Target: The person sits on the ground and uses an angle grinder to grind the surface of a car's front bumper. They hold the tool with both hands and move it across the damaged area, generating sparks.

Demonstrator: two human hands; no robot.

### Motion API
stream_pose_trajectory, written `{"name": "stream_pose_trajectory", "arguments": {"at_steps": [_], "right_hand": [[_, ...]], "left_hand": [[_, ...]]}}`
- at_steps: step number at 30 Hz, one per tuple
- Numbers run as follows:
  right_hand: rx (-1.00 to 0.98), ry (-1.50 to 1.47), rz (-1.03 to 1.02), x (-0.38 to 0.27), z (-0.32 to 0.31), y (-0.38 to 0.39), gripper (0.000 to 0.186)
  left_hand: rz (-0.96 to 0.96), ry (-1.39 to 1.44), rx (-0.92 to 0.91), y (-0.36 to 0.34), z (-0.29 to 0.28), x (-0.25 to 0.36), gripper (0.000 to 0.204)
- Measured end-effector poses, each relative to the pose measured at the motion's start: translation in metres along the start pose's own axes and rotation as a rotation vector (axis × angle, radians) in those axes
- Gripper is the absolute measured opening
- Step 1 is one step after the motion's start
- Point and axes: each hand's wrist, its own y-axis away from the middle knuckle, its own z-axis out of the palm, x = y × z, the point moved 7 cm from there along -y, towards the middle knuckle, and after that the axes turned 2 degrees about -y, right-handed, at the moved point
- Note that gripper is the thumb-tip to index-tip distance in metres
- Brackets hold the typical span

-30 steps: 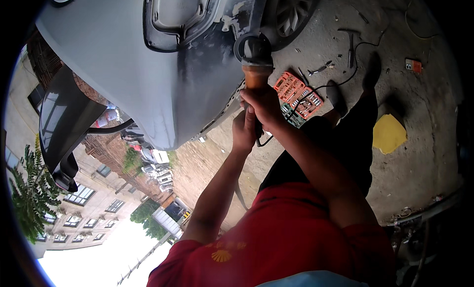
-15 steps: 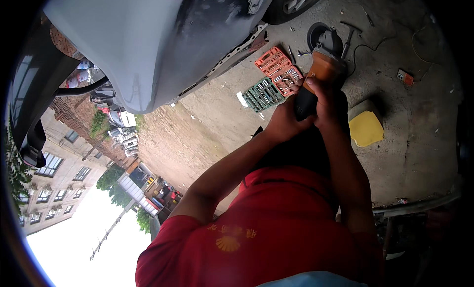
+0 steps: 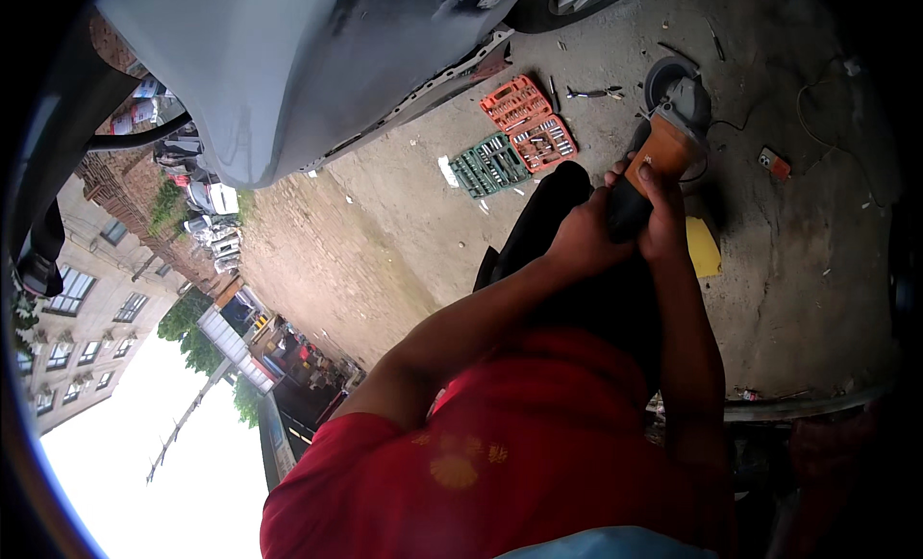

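Note:
An angle grinder (image 3: 661, 153) with an orange body, black rear grip, grey head and dark disc is held out in front of me. Its disc end points away from me, above the concrete floor. My left hand (image 3: 584, 238) is closed round the left side of the black grip. Closed on the opposite side, my right hand (image 3: 663, 215) lays its thumb along the body. The fingers beneath the tool are partly hidden. A dark side handle shows just left of the grinder body.
A grey car body (image 3: 356, 69) with a bare lower edge fills the upper left, with a tyre (image 3: 553, 9) behind it. An orange socket set (image 3: 529, 126) and a green one (image 3: 488, 165) lie open on the ground. A yellow piece (image 3: 704, 248), loose hand tools and a cord lie around.
The grinder has moved right and turned, so its disc shows more edge-on. Both hands have moved with it, still gripping. My view has shifted, and my leg covers more ground.

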Motion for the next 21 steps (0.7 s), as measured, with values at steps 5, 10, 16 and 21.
{"name": "stream_pose_trajectory", "arguments": {"at_steps": [5, 10, 16, 21], "right_hand": [[-0.142, -0.036, 0.005, 0.029, 0.061, -0.018, 0.035], [-0.193, -0.106, 0.075, 0.082, 0.112, -0.043, 0.028], [-0.127, -0.121, -0.018, 0.142, 0.157, -0.072, 0.021], [-0.145, -0.204, -0.112, 0.165, 0.181, -0.096, 0.019]], "left_hand": [[-0.001, -0.09, 0.161, 0.018, -0.047, -0.025, 0.082], [-0.019, -0.111, 0.208, 0.032, -0.11, -0.061, 0.087], [-0.122, -0.13, 0.178, 0.032, -0.168, -0.106, 0.072], [-0.079, -0.081, 0.26, 0.017, -0.202, -0.124, 0.064]]}}
